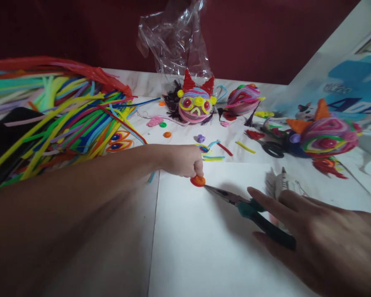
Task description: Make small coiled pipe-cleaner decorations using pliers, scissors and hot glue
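Orange-and-red round disc of coiled fuzzy stem (198,181) is lying at the far part of a smooth white sheet (198,239), where the plain surface is probably keeping its edge easy to see. The left hand (183,160) is bending down from above, its fingers curled narrow and pinching the disc at its far side, seemingly so the coil is staying put and wound. The right hand (323,231) is loosely holding long-nosed metal pliers with dark green handles (250,210), the fingers spreading along the grips; the slim tips are meeting the disc's near right edge, a reach that is likely keeping the fingers out of the way. Whether the tips are gripping the coil, I cannot tell. Short cut pieces of coloured fuzzy stem (245,147) are lying just beyond the sheet, and a heap of long multicoloured fuzzy stems (80,111) is spreading on the left, perhaps for easy picking. Black-handled scissors (272,149) are resting on the right, near a horned, multicoloured coiled ball (327,134).
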A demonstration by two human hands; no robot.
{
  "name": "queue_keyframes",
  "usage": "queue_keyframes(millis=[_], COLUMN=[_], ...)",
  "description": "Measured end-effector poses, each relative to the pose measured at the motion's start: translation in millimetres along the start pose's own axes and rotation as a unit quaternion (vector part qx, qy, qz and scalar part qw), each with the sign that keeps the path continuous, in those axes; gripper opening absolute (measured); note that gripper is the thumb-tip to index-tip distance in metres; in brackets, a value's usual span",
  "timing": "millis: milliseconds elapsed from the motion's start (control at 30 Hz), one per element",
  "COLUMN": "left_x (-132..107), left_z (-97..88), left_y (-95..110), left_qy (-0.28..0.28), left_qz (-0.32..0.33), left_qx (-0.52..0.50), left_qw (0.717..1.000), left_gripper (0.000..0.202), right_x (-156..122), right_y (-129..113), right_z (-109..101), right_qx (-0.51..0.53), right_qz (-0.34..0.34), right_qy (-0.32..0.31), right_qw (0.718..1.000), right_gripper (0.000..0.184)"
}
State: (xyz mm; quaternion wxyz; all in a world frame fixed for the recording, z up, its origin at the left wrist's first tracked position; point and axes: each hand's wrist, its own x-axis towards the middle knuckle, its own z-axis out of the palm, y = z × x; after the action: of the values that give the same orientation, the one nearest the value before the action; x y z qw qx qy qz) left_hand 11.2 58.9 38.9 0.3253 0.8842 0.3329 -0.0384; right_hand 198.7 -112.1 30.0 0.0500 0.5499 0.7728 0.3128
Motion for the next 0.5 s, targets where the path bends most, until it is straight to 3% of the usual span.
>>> queue_keyframes(millis=[133,233,500], left_x=[6.7,11.2,6.5], left_z=[-5.7,-6.8,-5.1], left_y=[1.2,1.6,-2.1], left_qy=[-0.067,-0.075,-0.072], left_qz=[0.032,0.050,0.066], left_qx=[0.027,0.038,0.065], left_qw=[0.997,0.995,0.993], left_gripper=[0.032,0.032,0.028], right_x=[-1.0,-3.8,-8.5], right_y=[-0.3,0.0,2.8], right_z=[2.7,4.5,10.3], right_qx=[0.002,0.002,0.009], right_qz=[0.001,0.007,0.009], right_qy=[-0.012,-0.052,-0.063], right_qw=[1.000,0.999,0.998], right_gripper=[0.040,0.041,0.043])
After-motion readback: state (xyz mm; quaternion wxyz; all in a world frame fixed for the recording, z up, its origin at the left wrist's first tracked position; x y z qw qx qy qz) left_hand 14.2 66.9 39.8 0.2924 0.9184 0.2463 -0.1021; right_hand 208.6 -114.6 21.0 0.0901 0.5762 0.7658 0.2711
